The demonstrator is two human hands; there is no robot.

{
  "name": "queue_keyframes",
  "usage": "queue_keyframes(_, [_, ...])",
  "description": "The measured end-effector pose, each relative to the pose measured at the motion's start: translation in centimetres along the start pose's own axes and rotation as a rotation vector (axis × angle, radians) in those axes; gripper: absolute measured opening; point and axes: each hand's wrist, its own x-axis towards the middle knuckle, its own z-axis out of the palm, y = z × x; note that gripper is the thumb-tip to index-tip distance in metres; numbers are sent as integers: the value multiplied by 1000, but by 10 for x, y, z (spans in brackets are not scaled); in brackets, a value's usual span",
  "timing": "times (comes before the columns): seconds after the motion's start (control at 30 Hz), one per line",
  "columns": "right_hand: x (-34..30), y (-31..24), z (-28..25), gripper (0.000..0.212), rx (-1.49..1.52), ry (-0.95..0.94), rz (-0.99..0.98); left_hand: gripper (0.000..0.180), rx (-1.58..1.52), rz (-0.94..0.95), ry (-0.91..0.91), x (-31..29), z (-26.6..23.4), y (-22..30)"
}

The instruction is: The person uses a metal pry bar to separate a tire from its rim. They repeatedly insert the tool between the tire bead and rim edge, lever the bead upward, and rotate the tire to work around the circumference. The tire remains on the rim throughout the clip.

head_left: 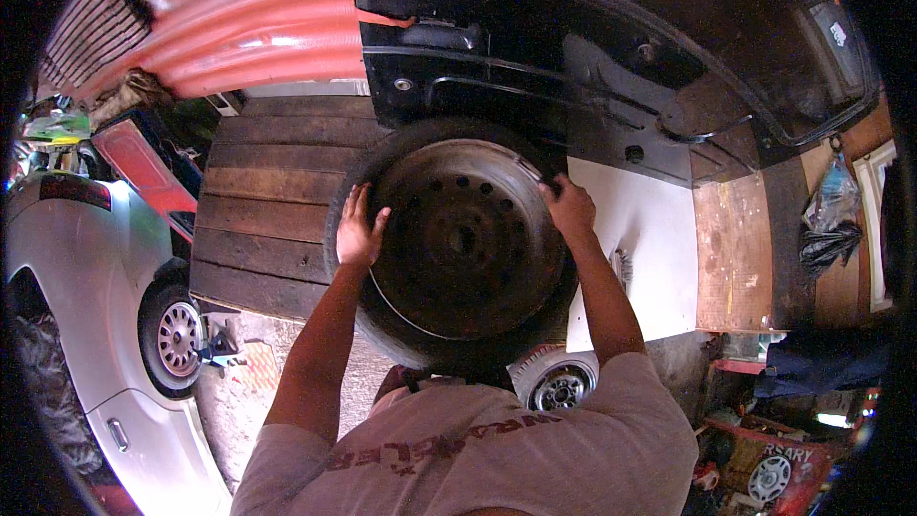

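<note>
A car wheel, a dark steel rim with a ring of round holes inside a black tyre, is in front of my chest, its face toward me. My left hand grips the tyre's left side, thumb apart along the sidewall and fingers pointing away from me. On the upper right, my right hand is closed over the tyre and the rim's edge. A small pale metal piece sits on the rim lip near that hand. What supports the wheel underneath is hidden.
A dark plank surface lies left of the wheel, a white panel right. Beyond stand a black vehicle panel and red corrugated sheeting. A silver car is at left. Another wheel lies below.
</note>
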Motion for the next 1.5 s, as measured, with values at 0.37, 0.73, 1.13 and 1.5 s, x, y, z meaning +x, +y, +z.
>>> queue_keyframes(0.37, [5, -63, 16, 56, 149, -54, -23, 63, 4, 16, -27, 1, -3, 0])
queue_keyframes(0.73, [-16, -34, 62, 60, 386, -31, 41, 66, 1, -10, -55, 3, -2, 0])
queue_keyframes(1.13, [-33, -98, 103, 49, 607, 155, 305, 64, -16, 37, -10, 2, 2, -1])
queue_keyframes(1.5, [-35, -106, 118, 43, 800, 319, 291, 62, 35, -1, -21, -1, 2, -4])
